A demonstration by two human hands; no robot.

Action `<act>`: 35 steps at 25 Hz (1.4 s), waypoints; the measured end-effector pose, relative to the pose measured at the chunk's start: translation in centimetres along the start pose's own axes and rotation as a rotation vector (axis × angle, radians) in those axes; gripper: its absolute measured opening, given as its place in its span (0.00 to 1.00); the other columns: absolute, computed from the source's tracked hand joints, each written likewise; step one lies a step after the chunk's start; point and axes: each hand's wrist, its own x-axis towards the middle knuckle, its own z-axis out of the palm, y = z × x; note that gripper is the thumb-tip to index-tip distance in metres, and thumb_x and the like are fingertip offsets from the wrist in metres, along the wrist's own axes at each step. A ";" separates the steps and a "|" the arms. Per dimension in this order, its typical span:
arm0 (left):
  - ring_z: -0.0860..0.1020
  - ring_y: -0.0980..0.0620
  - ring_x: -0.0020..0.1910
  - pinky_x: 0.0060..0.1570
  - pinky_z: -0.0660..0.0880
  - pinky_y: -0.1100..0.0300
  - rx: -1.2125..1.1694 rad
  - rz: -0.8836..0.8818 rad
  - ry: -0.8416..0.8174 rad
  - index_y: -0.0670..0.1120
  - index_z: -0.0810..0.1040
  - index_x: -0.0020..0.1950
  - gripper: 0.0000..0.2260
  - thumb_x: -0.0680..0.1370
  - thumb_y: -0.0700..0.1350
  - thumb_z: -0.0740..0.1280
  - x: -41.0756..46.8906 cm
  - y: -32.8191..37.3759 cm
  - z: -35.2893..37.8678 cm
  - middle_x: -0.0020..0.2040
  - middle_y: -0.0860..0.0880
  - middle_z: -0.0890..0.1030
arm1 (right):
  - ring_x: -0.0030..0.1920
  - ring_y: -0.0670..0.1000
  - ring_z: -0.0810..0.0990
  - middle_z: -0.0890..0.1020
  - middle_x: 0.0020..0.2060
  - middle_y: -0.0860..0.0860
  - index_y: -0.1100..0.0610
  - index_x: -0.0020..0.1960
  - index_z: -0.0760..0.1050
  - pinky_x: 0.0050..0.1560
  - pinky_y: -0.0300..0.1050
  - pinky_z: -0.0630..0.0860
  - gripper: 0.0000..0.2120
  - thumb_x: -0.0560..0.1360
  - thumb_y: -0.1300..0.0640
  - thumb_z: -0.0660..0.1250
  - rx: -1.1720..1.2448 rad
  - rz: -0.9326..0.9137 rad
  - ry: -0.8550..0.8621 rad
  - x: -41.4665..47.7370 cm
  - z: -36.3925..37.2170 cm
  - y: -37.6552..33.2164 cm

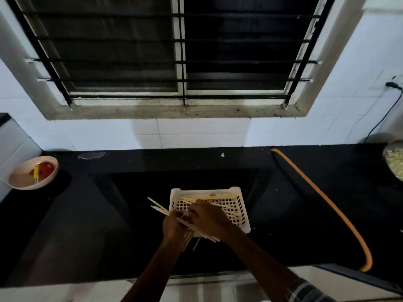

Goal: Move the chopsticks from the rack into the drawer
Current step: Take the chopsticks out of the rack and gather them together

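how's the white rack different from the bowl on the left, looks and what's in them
The white rack is rectangular with a perforated grid floor; the bowl is round and solid-walled. The rack holds loose chopsticks and has both hands over it, left hand and right hand; the bowl holds something red and a yellow piece, untouched. Both are pale and sit on the black counter.

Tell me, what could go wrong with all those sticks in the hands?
The left hand grips a splayed bundle of pale wooden chopsticks; loose ones might slip onto the black countertop. The right hand, pulling more out, could tip the white perforated plastic rack.
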 end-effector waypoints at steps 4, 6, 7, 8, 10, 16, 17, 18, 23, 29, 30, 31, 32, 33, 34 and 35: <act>0.71 0.47 0.30 0.34 0.68 0.57 -0.028 -0.031 0.014 0.43 0.68 0.36 0.17 0.84 0.47 0.54 0.5 0.5 -1.1 0.28 0.45 0.73 | 0.59 0.58 0.75 0.74 0.59 0.54 0.55 0.61 0.70 0.56 0.57 0.74 0.15 0.74 0.59 0.63 -0.198 0.197 0.008 0.4 -0.9 5.0; 0.67 0.51 0.25 0.29 0.65 0.60 -0.052 -0.042 -0.001 0.44 0.67 0.37 0.16 0.84 0.46 0.54 0.9 0.7 -1.3 0.26 0.49 0.69 | 0.65 0.60 0.69 0.70 0.66 0.56 0.56 0.67 0.65 0.64 0.61 0.67 0.22 0.73 0.60 0.63 -0.329 0.280 -0.076 0.2 -0.1 7.3; 0.67 0.53 0.22 0.25 0.65 0.63 -0.050 -0.046 -0.005 0.45 0.67 0.38 0.15 0.84 0.45 0.54 1.0 0.7 -1.4 0.27 0.50 0.68 | 0.67 0.61 0.67 0.69 0.68 0.57 0.56 0.68 0.64 0.67 0.62 0.63 0.23 0.74 0.60 0.62 -0.360 0.301 -0.104 0.2 0.5 8.1; 0.66 0.56 0.20 0.21 0.64 0.65 -0.041 -0.047 -0.008 0.45 0.68 0.39 0.14 0.84 0.44 0.54 1.1 0.7 -1.5 0.28 0.50 0.67 | 0.68 0.61 0.66 0.68 0.69 0.58 0.57 0.70 0.63 0.69 0.62 0.60 0.23 0.75 0.60 0.61 -0.374 0.299 -0.107 0.1 1.0 8.6; 0.65 0.57 0.18 0.19 0.62 0.66 -0.009 -0.048 -0.025 0.45 0.68 0.39 0.13 0.83 0.43 0.55 1.2 0.4 -1.9 0.30 0.50 0.65 | 0.71 0.61 0.64 0.68 0.70 0.61 0.60 0.71 0.64 0.72 0.60 0.55 0.21 0.78 0.60 0.58 -0.291 0.319 -0.081 0.1 1.3 8.9; 0.65 0.53 0.27 0.25 0.65 0.62 0.063 -0.080 -0.096 0.43 0.66 0.38 0.13 0.83 0.41 0.56 0.9 -0.1 -2.0 0.32 0.48 0.62 | 0.69 0.60 0.69 0.71 0.68 0.60 0.59 0.71 0.64 0.70 0.59 0.61 0.21 0.78 0.61 0.57 -0.150 0.357 -0.039 -0.5 0.8 8.2; 0.65 0.53 0.26 0.24 0.65 0.62 0.065 -0.082 -0.100 0.43 0.66 0.38 0.13 0.83 0.40 0.57 1.0 -0.2 -1.8 0.30 0.48 0.63 | 0.67 0.60 0.71 0.72 0.67 0.58 0.58 0.72 0.62 0.66 0.58 0.67 0.23 0.77 0.62 0.58 -0.153 0.356 -0.050 -0.5 0.4 7.8; 0.66 0.54 0.24 0.23 0.66 0.62 0.072 -0.081 -0.115 0.44 0.65 0.37 0.13 0.83 0.40 0.57 0.8 -0.2 -1.4 0.28 0.49 0.64 | 0.65 0.59 0.74 0.74 0.66 0.58 0.57 0.72 0.61 0.62 0.56 0.72 0.25 0.76 0.62 0.59 -0.114 0.345 -0.044 -0.8 0.0 7.3; 0.72 0.55 0.20 0.23 0.73 0.65 0.060 -0.110 -0.133 0.43 0.71 0.36 0.13 0.80 0.46 0.64 1.7 -0.6 0.3 0.22 0.50 0.71 | 0.55 0.61 0.78 0.77 0.59 0.60 0.57 0.69 0.64 0.45 0.49 0.72 0.20 0.77 0.64 0.59 0.079 0.276 -0.109 -1.8 -0.4 2.5; 0.74 0.53 0.20 0.22 0.73 0.65 -0.047 -0.080 -0.123 0.42 0.71 0.37 0.13 0.81 0.44 0.60 2.5 -0.5 1.2 0.21 0.49 0.75 | 0.53 0.66 0.77 0.77 0.55 0.64 0.62 0.59 0.69 0.45 0.54 0.72 0.11 0.78 0.60 0.60 -0.015 0.076 -0.241 -2.4 -0.3 0.6; 0.72 0.54 0.16 0.19 0.70 0.66 -0.067 -0.077 -0.095 0.42 0.70 0.36 0.14 0.82 0.42 0.58 2.6 -0.3 1.4 0.19 0.51 0.73 | 0.49 0.64 0.79 0.78 0.50 0.64 0.62 0.54 0.72 0.43 0.55 0.73 0.10 0.79 0.56 0.59 0.045 0.081 -0.247 -2.0 -0.4 0.7; 0.71 0.55 0.15 0.18 0.69 0.67 -0.075 -0.073 -0.069 0.42 0.70 0.36 0.15 0.82 0.42 0.57 2.7 -0.2 1.3 0.19 0.51 0.72 | 0.45 0.62 0.79 0.79 0.45 0.63 0.61 0.49 0.74 0.42 0.55 0.73 0.13 0.80 0.52 0.57 0.120 0.108 -0.235 -1.7 -0.4 1.2; 0.70 0.56 0.16 0.18 0.68 0.68 -0.078 -0.068 -0.055 0.43 0.70 0.37 0.14 0.83 0.42 0.56 2.8 -0.2 1.1 0.19 0.52 0.71 | 0.42 0.60 0.79 0.78 0.40 0.61 0.60 0.45 0.74 0.41 0.54 0.72 0.16 0.80 0.49 0.56 0.167 0.136 -0.203 -1.2 -0.5 2.0; 0.70 0.57 0.16 0.19 0.67 0.68 -0.079 -0.063 -0.042 0.43 0.70 0.38 0.14 0.83 0.42 0.56 3.1 -0.3 0.8 0.20 0.52 0.71 | 0.41 0.58 0.78 0.78 0.40 0.59 0.59 0.44 0.75 0.41 0.54 0.73 0.17 0.80 0.48 0.56 0.190 0.165 -0.156 -0.8 -0.7 2.8; 0.70 0.58 0.17 0.20 0.67 0.67 -0.091 -0.067 -0.034 0.44 0.71 0.39 0.13 0.83 0.42 0.56 3.1 -0.3 0.5 0.21 0.53 0.70 | 0.45 0.57 0.79 0.79 0.44 0.58 0.58 0.47 0.76 0.44 0.53 0.74 0.14 0.80 0.50 0.57 0.168 0.192 -0.092 -0.4 -1.0 3.8; 0.69 0.58 0.18 0.22 0.68 0.66 -0.110 -0.075 -0.028 0.44 0.71 0.40 0.13 0.83 0.42 0.56 3.1 -0.2 0.1 0.23 0.53 0.69 | 0.51 0.56 0.79 0.79 0.51 0.57 0.56 0.52 0.76 0.49 0.54 0.75 0.10 0.79 0.52 0.58 0.083 0.205 -0.016 0.1 -1.1 5.0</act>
